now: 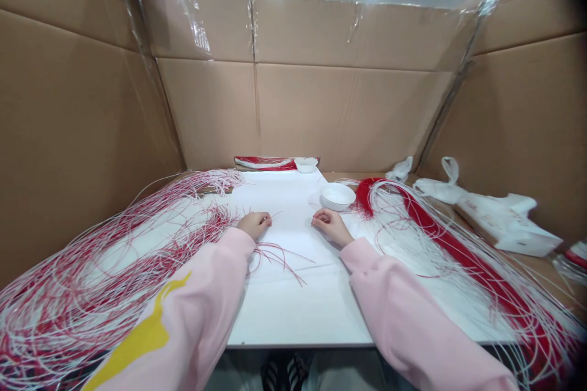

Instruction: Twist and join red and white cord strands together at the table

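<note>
Cardboard walls (348, 110): brown, taped at the seams, closing in three sides of the work area.
Table (298, 311): white top, running from the near edge to the back wall.
Heap of cords (92, 281): red and white, loose and tangled, covering the left side of the table.
Bundle of cords (440, 232): red and white, laid in a long curve along the right side.
Plastic bags (499, 214): white, on the far right by the wall.
Bowl (337, 196): white, shallow, just beyond the right hand.
Small dish (306, 164): white, at the back wall.
Left hand (255, 224): pink sleeve, resting on the table at the heap's edge, fingers curled together; a thin strand runs out from them.
Right hand (329, 224): pink sleeve, resting on the table, fingers curled in; whether they pinch anything cannot be told.
Loose strands (279, 256): thin, red, on the table just below the left hand.
</note>
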Demonstrator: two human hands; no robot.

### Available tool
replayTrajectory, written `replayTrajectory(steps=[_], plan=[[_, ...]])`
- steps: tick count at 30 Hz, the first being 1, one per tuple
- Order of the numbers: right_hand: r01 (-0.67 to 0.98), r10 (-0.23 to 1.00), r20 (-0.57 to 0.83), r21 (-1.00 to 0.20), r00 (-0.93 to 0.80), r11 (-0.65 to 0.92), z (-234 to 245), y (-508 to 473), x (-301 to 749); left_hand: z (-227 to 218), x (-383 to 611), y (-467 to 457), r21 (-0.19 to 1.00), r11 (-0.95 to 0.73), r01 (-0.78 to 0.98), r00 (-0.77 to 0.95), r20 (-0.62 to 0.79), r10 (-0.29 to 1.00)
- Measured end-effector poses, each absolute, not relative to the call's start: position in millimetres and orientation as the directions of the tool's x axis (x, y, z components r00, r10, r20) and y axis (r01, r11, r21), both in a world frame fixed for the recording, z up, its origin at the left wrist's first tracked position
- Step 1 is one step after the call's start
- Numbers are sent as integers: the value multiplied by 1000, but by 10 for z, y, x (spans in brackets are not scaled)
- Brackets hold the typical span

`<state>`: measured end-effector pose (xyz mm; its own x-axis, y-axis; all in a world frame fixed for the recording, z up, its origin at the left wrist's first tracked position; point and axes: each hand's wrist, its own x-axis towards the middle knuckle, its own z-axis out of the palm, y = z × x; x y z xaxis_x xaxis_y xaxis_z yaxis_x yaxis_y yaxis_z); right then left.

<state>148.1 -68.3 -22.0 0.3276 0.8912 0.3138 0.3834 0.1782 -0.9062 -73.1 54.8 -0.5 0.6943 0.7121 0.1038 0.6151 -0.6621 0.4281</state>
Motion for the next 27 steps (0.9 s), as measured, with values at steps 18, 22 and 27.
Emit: replayTrajectory(steps=[18,22,27], plan=[[387,892,319,-904,321,184,-207,-694,1477,-5,-736,548,414,-670,616,698,107,708],[387,891,316,-904,325,179,-213,-689,1477,-11,-734,548,412,-672,615,698,110,707],[389,893,312,-904,323,175,-208,-685,1476,-10,-730,549,410,-672,617,699,107,707]])
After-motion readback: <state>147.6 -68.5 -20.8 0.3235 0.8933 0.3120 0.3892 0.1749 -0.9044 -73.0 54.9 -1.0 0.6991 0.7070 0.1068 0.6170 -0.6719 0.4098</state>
